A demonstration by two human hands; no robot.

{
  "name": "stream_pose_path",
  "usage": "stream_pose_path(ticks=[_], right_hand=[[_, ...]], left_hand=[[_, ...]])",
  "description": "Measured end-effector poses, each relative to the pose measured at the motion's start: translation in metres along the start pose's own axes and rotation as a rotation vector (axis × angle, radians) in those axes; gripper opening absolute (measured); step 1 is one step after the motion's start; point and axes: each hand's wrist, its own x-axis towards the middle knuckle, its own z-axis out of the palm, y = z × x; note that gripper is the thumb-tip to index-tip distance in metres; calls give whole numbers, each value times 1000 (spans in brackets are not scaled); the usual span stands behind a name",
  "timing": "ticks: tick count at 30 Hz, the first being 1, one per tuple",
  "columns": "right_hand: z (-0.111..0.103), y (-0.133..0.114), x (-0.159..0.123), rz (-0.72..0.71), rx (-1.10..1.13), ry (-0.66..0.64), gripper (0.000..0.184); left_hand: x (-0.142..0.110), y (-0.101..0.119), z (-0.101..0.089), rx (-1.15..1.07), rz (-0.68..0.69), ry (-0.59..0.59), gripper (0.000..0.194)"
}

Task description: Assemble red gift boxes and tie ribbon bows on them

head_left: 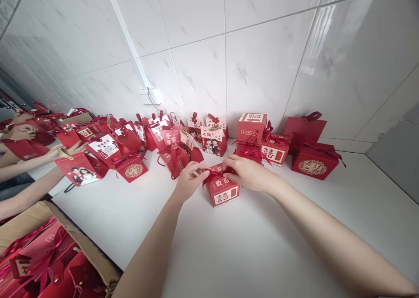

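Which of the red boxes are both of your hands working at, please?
The front-centre box: only its ribbon lies between your left hand and right hand.

Front box: I see a glossy red card box, its pale front panel patterned with red double-happiness characters, its top lettered in white.
Bow: I get a deep crimson satin ribbon.
Far-right box: I read a dark red card box with a round, pale-gold character medallion.
Wall: I view glossy white tiles, grey-veined like marble.
Table: I find a plain white smooth tabletop.
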Motion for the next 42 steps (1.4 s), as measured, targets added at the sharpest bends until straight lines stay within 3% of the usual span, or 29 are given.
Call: stream_pose_path(ticks=[3, 9, 14, 17, 20, 23, 25, 27, 30, 34, 38, 42], right_hand=[[2, 9, -3, -1, 96, -4, 10], [-5, 28, 0, -94, 259, -74, 17], [-14, 31, -3, -155, 281, -77, 25], [-16, 30, -4, -149, 254, -50, 22], [-13, 31, -2, -11, 298, 2, 20], [-5, 33, 3, 269, 483, 15, 43], [2, 35, 7, 444, 587, -46, 59], [9, 37, 10, 529, 636, -134, 65], [14, 37, 11, 447, 697, -180, 59], [7, 34, 7, 280, 747, -104, 56], [3, 32, 6, 259, 706, -131, 57], [10, 38, 8, 220, 681, -150, 55]], left_hand=[[-2, 5, 0, 61, -11, -63, 24], [0, 0, 1, 33, 11, -23, 27], [1, -4, -15, 40, 100, -221, 29], [3, -6, -19, 82, 110, -210, 28], [4, -8, -15, 137, 112, -124, 24], [5, -10, -11, 66, 95, -57, 23], [5, -12, -10, -67, 54, -78, 26], [6, -13, -9, -164, 15, -119, 27], [5, -13, -8, -191, -20, -159, 28], [4, -9, -8, -225, -50, -189, 30], [3, -4, -6, -178, -63, -147, 37], [2, -3, -4, -145, -71, -186, 36]])
